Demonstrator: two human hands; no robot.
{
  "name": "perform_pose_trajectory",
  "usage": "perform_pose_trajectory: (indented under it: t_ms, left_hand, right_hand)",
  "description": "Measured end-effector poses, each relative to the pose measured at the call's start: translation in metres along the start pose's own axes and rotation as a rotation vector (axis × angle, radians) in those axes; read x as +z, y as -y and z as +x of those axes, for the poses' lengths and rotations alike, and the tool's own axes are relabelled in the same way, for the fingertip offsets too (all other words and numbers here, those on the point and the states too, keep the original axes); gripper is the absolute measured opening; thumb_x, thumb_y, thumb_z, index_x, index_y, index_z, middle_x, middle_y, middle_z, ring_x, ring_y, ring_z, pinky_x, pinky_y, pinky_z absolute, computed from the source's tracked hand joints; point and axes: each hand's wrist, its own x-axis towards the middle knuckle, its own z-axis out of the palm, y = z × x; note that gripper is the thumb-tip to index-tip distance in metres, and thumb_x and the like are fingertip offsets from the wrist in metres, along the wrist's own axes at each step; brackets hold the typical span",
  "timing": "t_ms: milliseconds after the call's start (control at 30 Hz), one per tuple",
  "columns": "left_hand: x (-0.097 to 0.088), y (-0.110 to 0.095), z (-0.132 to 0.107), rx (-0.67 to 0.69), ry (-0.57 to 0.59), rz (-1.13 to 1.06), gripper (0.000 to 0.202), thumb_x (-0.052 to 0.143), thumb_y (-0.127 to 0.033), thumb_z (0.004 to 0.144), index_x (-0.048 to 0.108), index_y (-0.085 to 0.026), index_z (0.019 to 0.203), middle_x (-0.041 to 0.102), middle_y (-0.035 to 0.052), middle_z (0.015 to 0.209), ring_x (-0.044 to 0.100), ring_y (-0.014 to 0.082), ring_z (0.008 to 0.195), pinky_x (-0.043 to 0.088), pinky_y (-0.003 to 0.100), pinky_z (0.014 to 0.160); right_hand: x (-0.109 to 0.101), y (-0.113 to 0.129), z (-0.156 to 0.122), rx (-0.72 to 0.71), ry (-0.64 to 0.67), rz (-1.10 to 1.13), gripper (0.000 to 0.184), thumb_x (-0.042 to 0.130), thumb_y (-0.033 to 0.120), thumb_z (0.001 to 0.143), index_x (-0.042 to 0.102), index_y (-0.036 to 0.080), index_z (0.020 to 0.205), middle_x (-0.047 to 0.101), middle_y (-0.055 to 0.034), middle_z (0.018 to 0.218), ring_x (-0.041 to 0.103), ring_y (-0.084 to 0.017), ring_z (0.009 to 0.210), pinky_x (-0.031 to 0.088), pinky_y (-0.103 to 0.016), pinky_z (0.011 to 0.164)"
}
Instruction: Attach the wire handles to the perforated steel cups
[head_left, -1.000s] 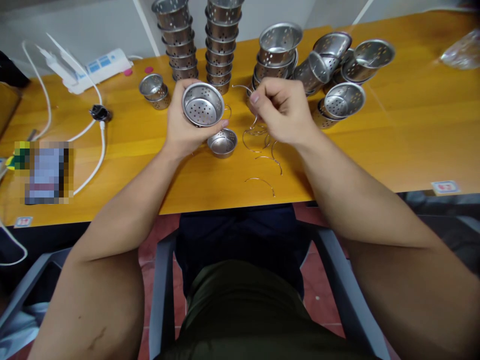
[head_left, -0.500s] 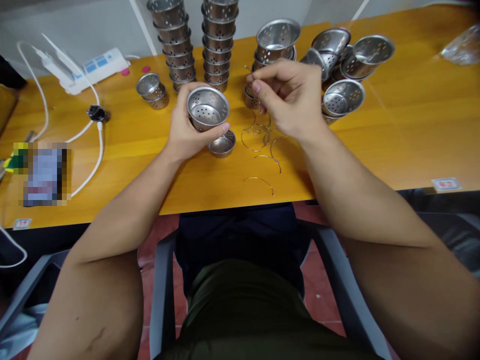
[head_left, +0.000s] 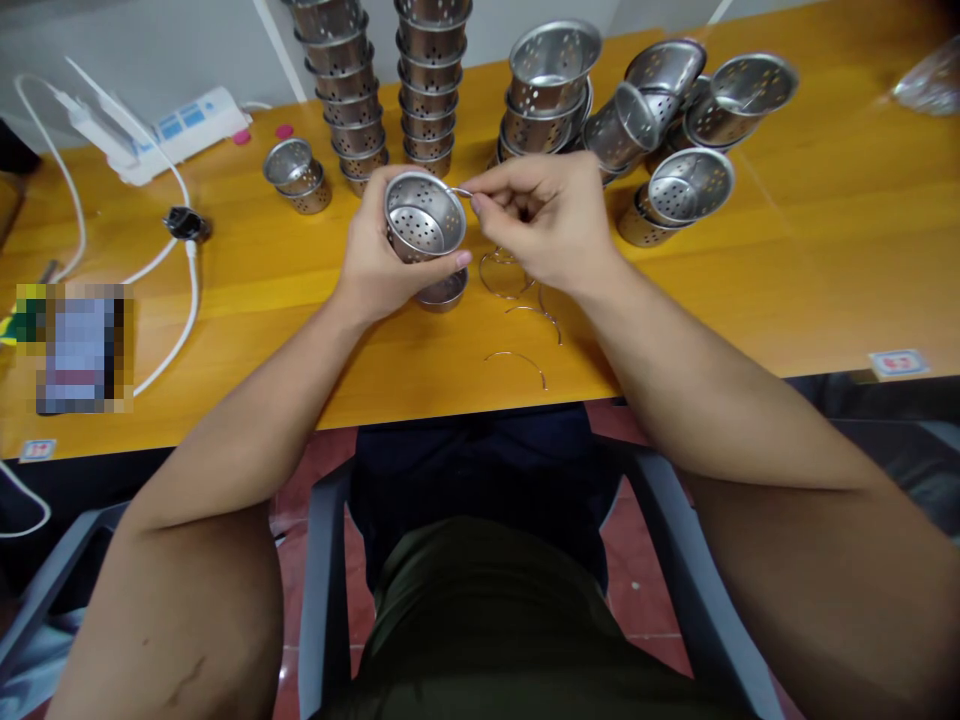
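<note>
My left hand point(head_left: 379, 255) is wrapped round a perforated metal cup point(head_left: 425, 220), its mouth tilted towards me. In a pinch, my right hand point(head_left: 544, 215) holds a thin curved wire point(head_left: 460, 191), whose tip reaches the cup's right rim; whether it enters a hole I cannot tell. Below the held cup, a small metal cup point(head_left: 444, 290) stands on the table, partly hidden. Several loose curved wires point(head_left: 504, 275) lie beneath and in front of my right hand, some covered by it.
Tall stacks of perforated cups point(head_left: 349, 110) stand at the back of the yellow table point(head_left: 375, 375). More cups point(head_left: 690, 187) are grouped at the right, and a nested pair point(head_left: 298, 178) at the left. A power strip point(head_left: 180, 130), cables and a blurred phone point(head_left: 82, 350) lie further left.
My right hand has moved left and slightly down, bringing the wire to the cup's rim. The cup in my left hand has shifted slightly right.
</note>
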Motion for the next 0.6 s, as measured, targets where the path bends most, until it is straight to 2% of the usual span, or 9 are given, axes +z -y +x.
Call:
perform_pose_trajectory:
  t_ms: [100, 167, 300, 467, 600]
  left_hand:
    - [0.007, -0.005, -0.001, -0.011, -0.040, 0.001, 0.102, 0.109, -0.098, 0.097, 0.059, -0.041, 0.164, 0.078, 0.0055, 0.152, 0.070, 0.0406, 0.139, 0.059, 0.074, 0.123]
    - [0.011, -0.007, -0.001, -0.008, -0.088, -0.020, 0.102, 0.111, -0.098, 0.093, 0.061, -0.042, 0.162, 0.078, 0.0048, 0.152, 0.072, 0.0404, 0.134, 0.062, 0.073, 0.120]
    - [0.014, -0.012, -0.001, -0.052, -0.069, -0.043, 0.104, 0.119, -0.094, 0.089, 0.064, -0.040, 0.158, 0.079, 0.0045, 0.150, 0.068, 0.0406, 0.137, 0.062, 0.072, 0.122]
    - [0.019, -0.019, 0.002, -0.074, -0.094, -0.027, 0.105, 0.118, -0.095, 0.092, 0.061, -0.036, 0.157, 0.077, 0.0055, 0.151, 0.068, 0.0376, 0.136, 0.061, 0.067, 0.125]
    - [0.023, -0.030, 0.004, -0.106, -0.112, -0.015, 0.099, 0.115, -0.097, 0.095, 0.061, -0.038, 0.154, 0.076, 0.0052, 0.148, 0.068, 0.0388, 0.137, 0.060, 0.069, 0.126]
  right_hand:
    - [-0.001, 0.004, 0.000, 0.051, -0.007, -0.022, 0.036, 0.103, 0.068, 0.110, 0.092, 0.035, 0.105, 0.085, -0.0070, 0.095, 0.065, -0.031, 0.081, 0.060, -0.049, 0.072]
    - [-0.001, 0.005, 0.000, 0.102, -0.010, -0.050, 0.033, 0.105, 0.066, 0.108, 0.092, 0.036, 0.109, 0.082, -0.0063, 0.093, 0.067, -0.032, 0.086, 0.059, -0.048, 0.071]
    - [0.001, 0.003, 0.000, 0.093, -0.042, -0.089, 0.027, 0.102, 0.062, 0.108, 0.094, 0.037, 0.113, 0.076, -0.0044, 0.088, 0.069, -0.033, 0.087, 0.058, -0.047, 0.072]
    - [0.005, 0.006, -0.002, 0.070, -0.050, -0.062, 0.019, 0.104, 0.051, 0.107, 0.093, 0.035, 0.107, 0.073, -0.0033, 0.085, 0.070, -0.031, 0.084, 0.059, -0.044, 0.071]
    - [0.004, 0.011, -0.002, 0.116, -0.012, -0.050, 0.016, 0.103, 0.047, 0.107, 0.091, 0.036, 0.107, 0.072, -0.0042, 0.089, 0.073, -0.034, 0.090, 0.056, -0.042, 0.064]
